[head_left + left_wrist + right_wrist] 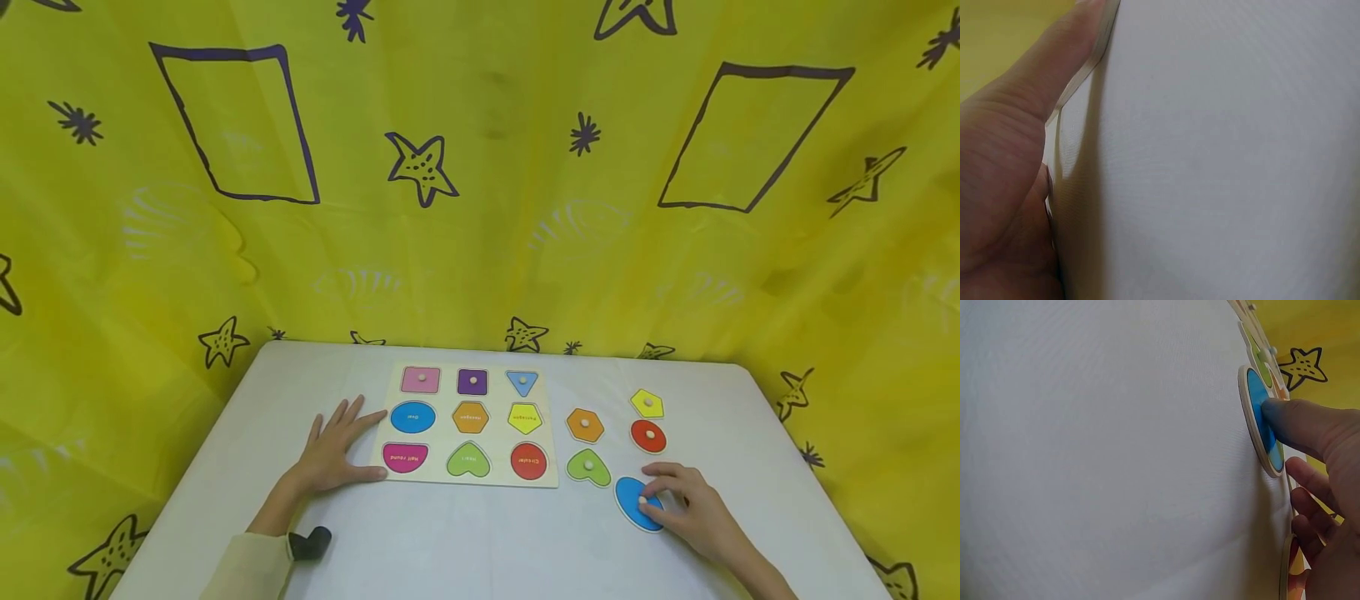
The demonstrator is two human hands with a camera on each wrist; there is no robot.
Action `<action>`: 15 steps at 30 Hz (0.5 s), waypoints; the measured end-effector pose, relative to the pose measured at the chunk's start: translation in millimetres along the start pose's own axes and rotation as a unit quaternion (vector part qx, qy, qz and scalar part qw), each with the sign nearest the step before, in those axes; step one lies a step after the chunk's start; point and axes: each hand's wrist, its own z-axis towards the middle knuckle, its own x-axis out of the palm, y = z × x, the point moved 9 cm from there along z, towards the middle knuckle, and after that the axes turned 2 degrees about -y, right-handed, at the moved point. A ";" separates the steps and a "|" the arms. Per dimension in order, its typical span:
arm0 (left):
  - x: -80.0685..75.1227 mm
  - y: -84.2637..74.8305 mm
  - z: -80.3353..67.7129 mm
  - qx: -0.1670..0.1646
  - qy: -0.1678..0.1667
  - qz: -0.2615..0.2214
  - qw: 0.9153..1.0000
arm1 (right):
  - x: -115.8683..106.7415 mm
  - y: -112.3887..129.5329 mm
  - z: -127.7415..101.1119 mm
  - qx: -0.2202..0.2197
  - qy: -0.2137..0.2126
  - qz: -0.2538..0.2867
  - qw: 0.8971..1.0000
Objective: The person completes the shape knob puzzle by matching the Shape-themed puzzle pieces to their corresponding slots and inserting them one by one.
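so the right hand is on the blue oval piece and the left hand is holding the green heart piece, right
Not quite. The right hand is on the blue oval piece, but the left hand holds nothing: it rests flat on the table against the left edge of the puzzle board. The green heart piece lies loose by the right hand. The head view shows it.

Bright, even, soft light fills the scene. The head view bends at its edges. Both wrist views are blurred up close, with a soft shadow beside the left hand [1004,187].
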 end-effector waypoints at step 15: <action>-1.3 -2.6 -1.7 0.002 -0.003 0.009 1.000 | 1.5 -4.2 -1.0 0.009 -0.011 -0.006 1.000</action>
